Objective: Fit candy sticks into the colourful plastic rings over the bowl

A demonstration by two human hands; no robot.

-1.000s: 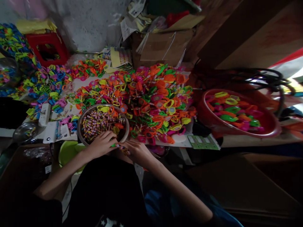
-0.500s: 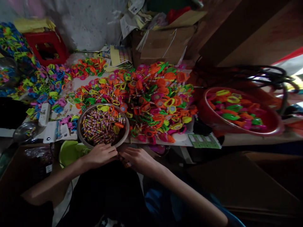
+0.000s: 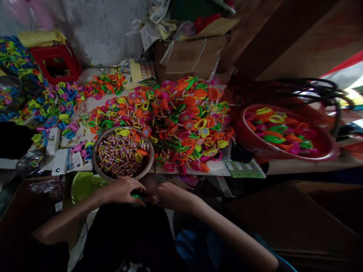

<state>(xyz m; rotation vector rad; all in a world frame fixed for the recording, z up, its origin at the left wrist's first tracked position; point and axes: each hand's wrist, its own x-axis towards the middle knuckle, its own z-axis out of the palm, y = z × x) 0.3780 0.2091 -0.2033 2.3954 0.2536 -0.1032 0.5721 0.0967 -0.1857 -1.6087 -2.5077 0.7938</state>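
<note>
My left hand (image 3: 126, 190) is curled round a green plastic toy watch (image 3: 137, 197), just in front of the table edge. Close beside it is my right hand (image 3: 163, 192), its fingers partly hidden and smeared by motion. Small wrapped candy rolls (image 3: 154, 199) show under the right hand, held against the palm. Just beyond the hands, a metal bowl (image 3: 95, 158) holds many similar candy rolls (image 3: 119, 155) and a few toy watches. A large heap of orange, green, pink and yellow toy watches (image 3: 190, 121) lies to the right of the bowl.
A red basin (image 3: 286, 155) with more colourful plastic pieces stands at the right. Left are a white power strip (image 3: 52, 141), a white phone (image 3: 60, 162) and a small metal bowl (image 3: 30, 163). A red stool (image 3: 56, 64) and a cardboard box (image 3: 195, 54) stand behind.
A green toy watch now shows in my left hand, which has turned and drawn slightly back towards me. My right hand has shifted, with the candy rolls still by its palm.
</note>
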